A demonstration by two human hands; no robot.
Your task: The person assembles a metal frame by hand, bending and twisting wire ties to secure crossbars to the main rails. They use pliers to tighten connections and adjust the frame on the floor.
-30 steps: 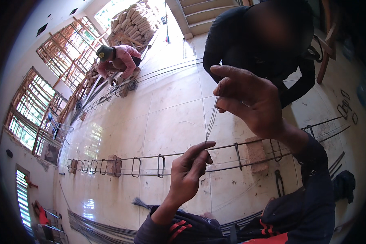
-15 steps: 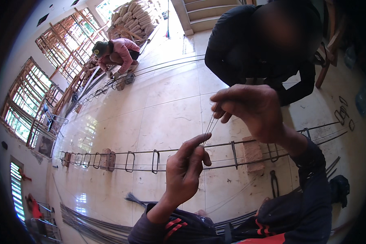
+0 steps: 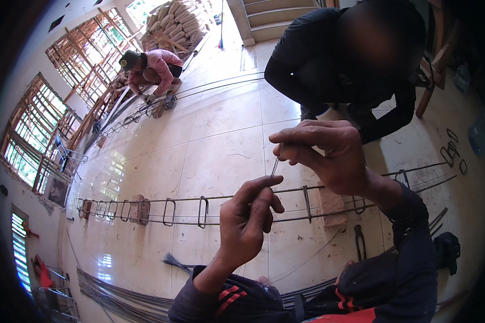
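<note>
Several thin tie wires run between my two hands, above a long rebar frame. My left hand pinches their lower ends between thumb and forefinger. Higher up and to the right, my right hand is closed on the upper ends, its fingertips pressed together. Beneath both hands lies the rebar frame, two long rods with rectangular stirrups spaced along them. A reddish brick props it near my right hand, and another brick props it farther left.
Pincers lie on the tiled floor near my knee. A bundle of wire and long steel rods lie close to me. Loose stirrups are at right. A person in dark clothes crouches opposite; one in pink squats farther off.
My right hand has come slightly left and down. The wires between my hands, fanned apart before, now lie closer together and steeper. My left hand has hardly moved.
</note>
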